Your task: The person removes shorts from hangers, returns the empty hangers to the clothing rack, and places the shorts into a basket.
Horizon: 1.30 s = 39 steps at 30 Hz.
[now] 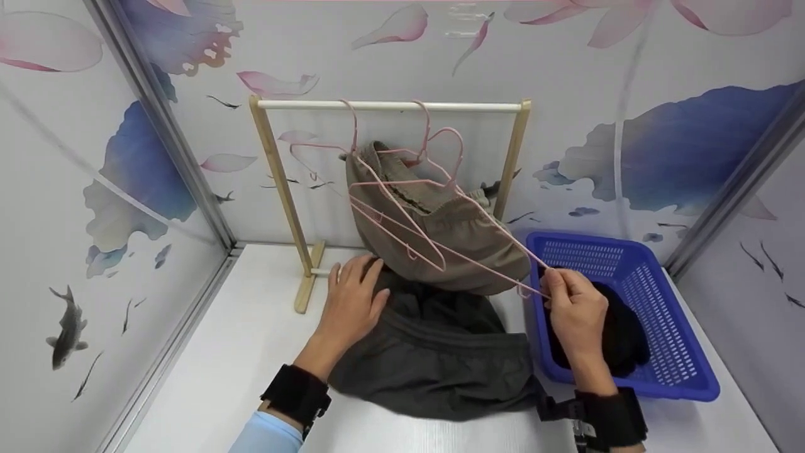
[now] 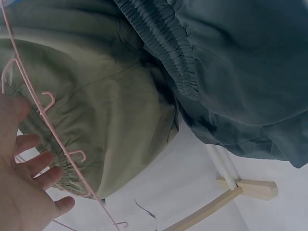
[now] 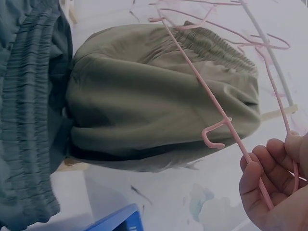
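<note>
The right hand (image 1: pixel 575 308) pinches the end of a pink wire hanger (image 1: pixel 440 245) between thumb and curled fingers (image 3: pixel 260 178), out over the near-left corner of a blue plastic basket (image 1: pixel 682 352); the right wrist view shows the thin pink wire running through that grip, with a small hook just above the fingertips. The hanger slants up and to the left from the hand, across an olive garment (image 1: pixel 440 233) with a gathered elastic waistband that hangs bunched from other pink hangers (image 1: pixel 434 148) on the white rail of a small wooden rack (image 1: pixel 390 106). The left hand (image 1: pixel 352 302) lies flat with fingers spread and relaxed on a dark grey garment (image 1: pixel 434 358) that is heaped on the white table (image 1: pixel 220 371) just below the olive one, near the rack's left foot. From the left wrist view the open fingers (image 2: pixel 36 163) sit close beside the pink wire and the olive waistband. A dark cloth (image 1: pixel 622 340) lies inside the basket, partly hidden behind the right hand. Both wrists wear black straps, and a light blue sleeve (image 1: pixel 267 437) shows on the left arm
</note>
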Available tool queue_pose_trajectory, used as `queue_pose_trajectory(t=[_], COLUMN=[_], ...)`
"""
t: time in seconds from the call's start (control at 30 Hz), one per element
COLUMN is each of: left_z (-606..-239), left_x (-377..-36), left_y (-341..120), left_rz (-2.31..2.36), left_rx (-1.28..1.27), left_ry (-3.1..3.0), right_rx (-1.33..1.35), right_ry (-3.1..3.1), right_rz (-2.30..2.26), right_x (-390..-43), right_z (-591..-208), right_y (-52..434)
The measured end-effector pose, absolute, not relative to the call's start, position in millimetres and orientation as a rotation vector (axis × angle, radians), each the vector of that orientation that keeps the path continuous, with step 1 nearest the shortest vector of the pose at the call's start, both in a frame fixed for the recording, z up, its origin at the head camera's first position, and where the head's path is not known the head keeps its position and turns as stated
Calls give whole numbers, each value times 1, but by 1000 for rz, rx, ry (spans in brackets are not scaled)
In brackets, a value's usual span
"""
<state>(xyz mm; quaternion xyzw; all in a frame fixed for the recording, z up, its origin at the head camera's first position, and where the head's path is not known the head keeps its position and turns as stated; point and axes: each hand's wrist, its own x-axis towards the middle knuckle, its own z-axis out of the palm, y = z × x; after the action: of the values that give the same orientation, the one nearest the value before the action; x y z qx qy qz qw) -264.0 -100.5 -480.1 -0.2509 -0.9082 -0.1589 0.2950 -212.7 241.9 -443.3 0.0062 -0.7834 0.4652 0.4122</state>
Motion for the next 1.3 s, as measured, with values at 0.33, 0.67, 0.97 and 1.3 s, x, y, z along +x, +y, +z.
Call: queue_pose_trajectory(t=[0.33,0.67,0.97,1.3], left_z=[-478,-476,-478,-480], left_x=[-269,-270,-273,-273], left_y=[-103,-105,-107,-108], left_rz=[-397,-406,-401,-391], left_rx=[-642,-648,-642,-643], left_ry=[-2415,-2424,-2425,-2430], right_rx=[55,70,89,113], right_ry=[-2007,-2021,-2033,-2056], right_rz=[1171,1195,1179,1191], right_x=[-222,-232,-238,-245], right_z=[-426,-414,-404,-396], right_y=[234,224,215,204])
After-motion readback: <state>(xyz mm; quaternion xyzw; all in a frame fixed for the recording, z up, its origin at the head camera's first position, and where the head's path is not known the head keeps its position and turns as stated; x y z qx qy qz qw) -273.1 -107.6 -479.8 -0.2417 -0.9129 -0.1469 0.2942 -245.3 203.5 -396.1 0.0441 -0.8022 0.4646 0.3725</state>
